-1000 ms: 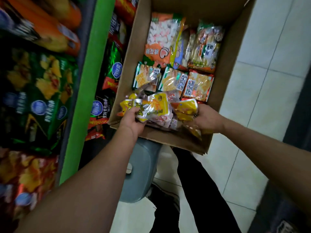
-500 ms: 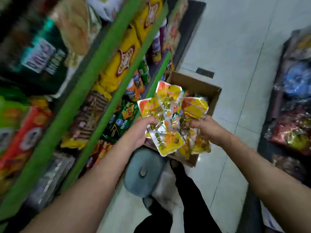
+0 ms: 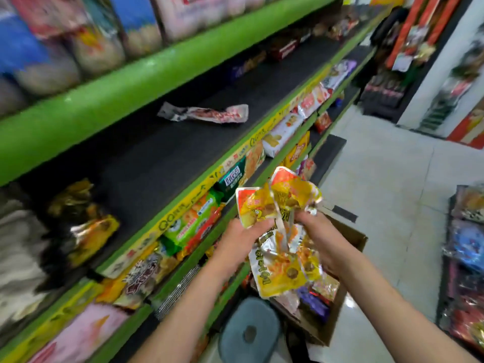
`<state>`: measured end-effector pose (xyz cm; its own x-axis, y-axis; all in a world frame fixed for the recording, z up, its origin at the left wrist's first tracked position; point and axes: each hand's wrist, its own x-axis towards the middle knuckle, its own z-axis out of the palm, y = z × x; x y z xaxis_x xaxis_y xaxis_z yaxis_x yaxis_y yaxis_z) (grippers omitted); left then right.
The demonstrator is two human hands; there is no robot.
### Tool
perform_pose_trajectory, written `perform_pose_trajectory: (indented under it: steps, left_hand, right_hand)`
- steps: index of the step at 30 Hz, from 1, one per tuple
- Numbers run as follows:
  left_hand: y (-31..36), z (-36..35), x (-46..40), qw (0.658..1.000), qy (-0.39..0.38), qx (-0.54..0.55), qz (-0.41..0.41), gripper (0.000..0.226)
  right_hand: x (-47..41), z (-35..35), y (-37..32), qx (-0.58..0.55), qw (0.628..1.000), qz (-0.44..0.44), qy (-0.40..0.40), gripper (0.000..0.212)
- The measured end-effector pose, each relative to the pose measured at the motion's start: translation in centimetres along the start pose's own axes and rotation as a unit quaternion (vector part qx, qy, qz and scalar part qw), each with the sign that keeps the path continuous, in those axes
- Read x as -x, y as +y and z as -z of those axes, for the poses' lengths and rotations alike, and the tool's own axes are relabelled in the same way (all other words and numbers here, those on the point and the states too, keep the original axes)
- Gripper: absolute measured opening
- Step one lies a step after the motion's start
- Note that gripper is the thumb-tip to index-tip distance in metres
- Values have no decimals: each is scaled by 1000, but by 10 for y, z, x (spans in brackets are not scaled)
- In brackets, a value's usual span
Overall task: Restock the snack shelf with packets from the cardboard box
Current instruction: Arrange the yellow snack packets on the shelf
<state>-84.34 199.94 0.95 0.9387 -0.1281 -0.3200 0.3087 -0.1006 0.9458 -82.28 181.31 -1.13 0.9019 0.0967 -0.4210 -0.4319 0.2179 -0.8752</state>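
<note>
Now both hands, left hand (image 3: 237, 241), right hand (image 3: 323, 242), fingers clamped on yellow packets (image 3: 281, 231), lifted from cardboard box (image 3: 351, 242) toward shelf (image 3: 167, 155)

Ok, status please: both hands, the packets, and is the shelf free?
Left hand and right hand both grip the yellow packets, above the cardboard box. Dark shelf mostly bare; one loose packet lies there.

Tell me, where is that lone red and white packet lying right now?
The red and white packet lies flat, alone on the dark middle shelf, upper centre of the head view, beneath the green shelf edge.
</note>
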Motion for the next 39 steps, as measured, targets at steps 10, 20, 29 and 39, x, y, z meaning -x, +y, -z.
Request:
perform_pose_trajectory:
  steps: [10, 20, 29, 39]
  left_hand:
    - [48, 59, 62, 994, 69, -39, -72, 27]
    - [80, 92, 84, 971, 227, -14, -71, 23]
    - [98, 82, 84, 919, 386, 36, -76, 24]
    - [105, 62, 71, 918, 385, -69, 65, 75]
  right_hand:
    - [24, -81, -48, 28, 997, 38, -54, 29]
    - [9, -131, -90, 132, 974, 97, -158, 15]
    - [0, -156, -112, 80, 945, 24, -317, 39]
    - [-10, -165, -105, 145, 912, 20, -384, 49]
